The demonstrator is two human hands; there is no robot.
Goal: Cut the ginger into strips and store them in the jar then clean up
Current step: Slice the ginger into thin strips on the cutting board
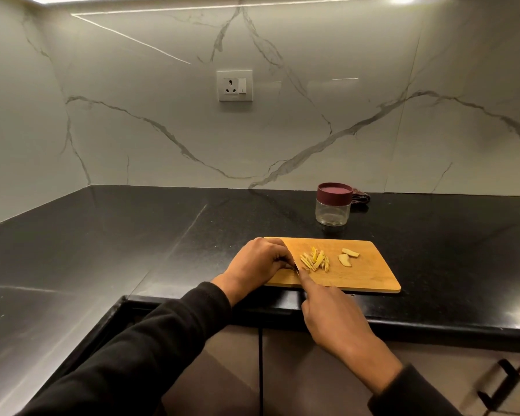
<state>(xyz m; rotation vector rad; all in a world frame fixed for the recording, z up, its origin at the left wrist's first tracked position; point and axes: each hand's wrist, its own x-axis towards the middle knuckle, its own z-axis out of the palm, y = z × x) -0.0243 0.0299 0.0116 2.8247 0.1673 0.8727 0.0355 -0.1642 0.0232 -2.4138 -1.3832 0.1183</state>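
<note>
A wooden cutting board (364,271) lies on the black counter near its front edge. A small pile of thin ginger strips (314,261) sits on the board's left half, and two uncut ginger slices (348,256) lie to its right. My left hand (258,264) curls over the board's left end with its fingertips pinched down on something small that I cannot make out. My right hand (330,318) grips a knife (297,269), index finger along the spine; only a short bit of blade shows beside the left fingertips. A glass jar (333,209) with a maroon lid on stands behind the board.
A dark patterned cloth (361,197) lies behind the jar against the marble wall. A wall socket (234,85) is above the counter. The counter runs left into a corner. Cabinet doors with a black handle (500,382) are below the front edge.
</note>
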